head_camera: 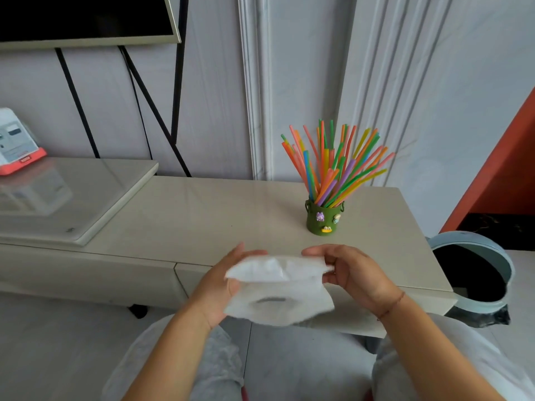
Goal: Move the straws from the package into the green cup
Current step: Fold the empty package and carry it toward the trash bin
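Coloured plastic straws [333, 166] fan from the green cup [324, 219]; left hand [217, 285] and right hand [359, 273] pinch the limp, feather-light white plastic package [278, 287] by its side edges, fingers [315, 250] curled.

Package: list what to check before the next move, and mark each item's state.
1. Grip on the package: the left hand and right hand each hold a side. Ok.
2. Package empty: no coloured straw shows in it, but it is blurred. Cannot tell.
3. Straws in the green cup: a full bundle stands fanned out in it. Ok.
4. Cup stable: upright on the table, away from the edge. Ok.
5. Bin right of the table, should the package go there: mouth open. Ok.
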